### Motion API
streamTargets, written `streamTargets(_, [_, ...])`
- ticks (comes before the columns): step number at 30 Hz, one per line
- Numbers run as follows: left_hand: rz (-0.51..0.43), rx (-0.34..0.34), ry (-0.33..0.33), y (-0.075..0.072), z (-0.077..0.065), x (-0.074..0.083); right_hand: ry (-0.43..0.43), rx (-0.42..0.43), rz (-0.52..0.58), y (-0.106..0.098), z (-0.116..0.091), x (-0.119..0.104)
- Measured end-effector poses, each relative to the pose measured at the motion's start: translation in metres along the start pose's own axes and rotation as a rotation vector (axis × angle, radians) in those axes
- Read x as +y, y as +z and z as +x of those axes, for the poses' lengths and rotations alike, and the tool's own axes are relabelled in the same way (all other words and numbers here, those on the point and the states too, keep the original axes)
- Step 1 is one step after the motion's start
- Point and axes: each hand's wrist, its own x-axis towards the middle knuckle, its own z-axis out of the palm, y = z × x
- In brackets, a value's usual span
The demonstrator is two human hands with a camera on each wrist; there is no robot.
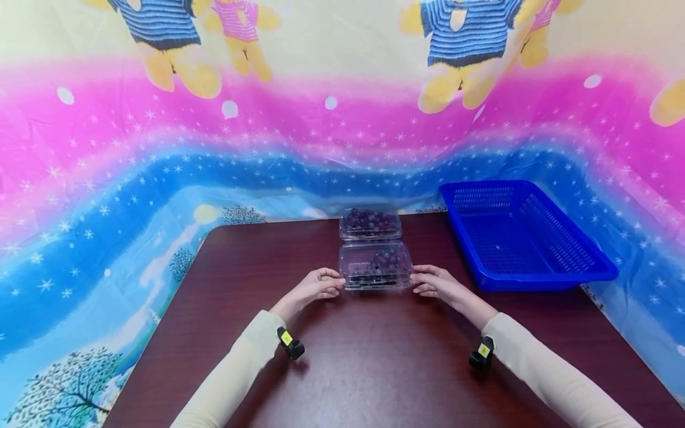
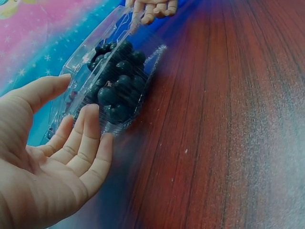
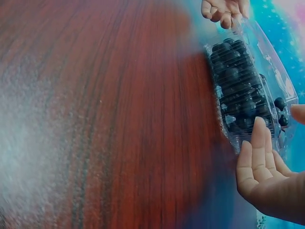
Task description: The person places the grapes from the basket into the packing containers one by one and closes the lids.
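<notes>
A clear plastic clamshell box of dark grapes (image 1: pixel 374 264) lies lid-up on the table, and a second grape box (image 1: pixel 370 223) sits right behind it. At the near box's left end is my left hand (image 1: pixel 321 284), its fairly straight fingers at the side wall. My right hand (image 1: pixel 434 282) mirrors it at the right end. In the left wrist view, the left hand's thumb and fingers (image 2: pixel 90 126) stand apart around the box's end. The right wrist view shows right fingers (image 3: pixel 259 143) beside the lower wall; the thumb is partly cut off. Firm contact is hard to tell.
A blue plastic basket (image 1: pixel 535 279) with perforated walls stands at the table's back right. The dark red wooden table (image 1: pixel 348 362) stretches out in front of the boxes. A printed cloth (image 1: pixel 332 142) hangs around the back and sides.
</notes>
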Motion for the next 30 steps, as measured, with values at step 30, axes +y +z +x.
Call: streamTargets(30, [-0.034,-0.059,-0.016,0.009,-0.002,-0.010,0.067,-0.014,-0.140,0.007,0.000,0.011])
